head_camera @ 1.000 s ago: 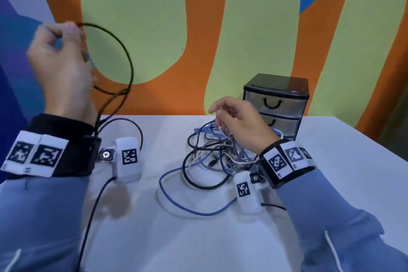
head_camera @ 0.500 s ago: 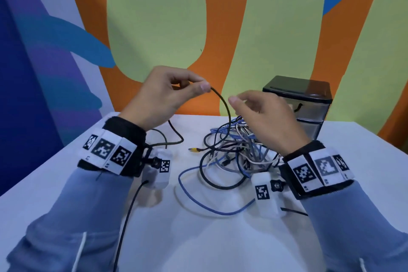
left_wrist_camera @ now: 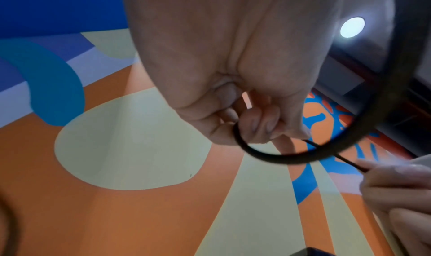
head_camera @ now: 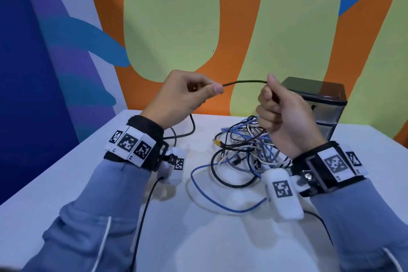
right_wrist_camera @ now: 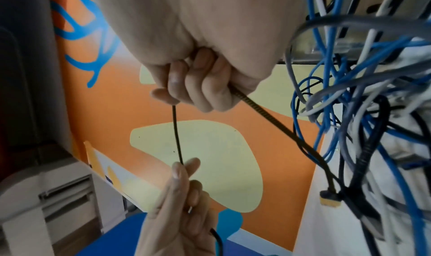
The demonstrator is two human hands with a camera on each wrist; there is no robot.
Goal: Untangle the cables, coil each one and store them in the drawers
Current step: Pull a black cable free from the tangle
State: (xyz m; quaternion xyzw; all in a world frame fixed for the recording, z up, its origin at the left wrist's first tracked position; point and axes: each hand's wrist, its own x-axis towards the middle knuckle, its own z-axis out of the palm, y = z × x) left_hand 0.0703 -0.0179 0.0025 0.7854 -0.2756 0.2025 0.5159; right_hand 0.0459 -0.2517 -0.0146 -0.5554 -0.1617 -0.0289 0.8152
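In my right wrist view, my right hand (right_wrist_camera: 200, 83) is curled round a dark braided cable (right_wrist_camera: 177, 132), which leaves my fingers (right_wrist_camera: 177, 79) and runs straight down to my left hand (right_wrist_camera: 179, 204), where the thumb and a fingertip pinch it. The same cable comes out the other side of my fist and slants down to a yellow-tipped plug (right_wrist_camera: 330, 200) at the edge of the tangle of blue, white, grey and black cables (right_wrist_camera: 363, 94) filling the right of the view. The tangle lies on the white table (right_wrist_camera: 310, 223), with an orange and pale green wall (right_wrist_camera: 198, 158) behind my hands.
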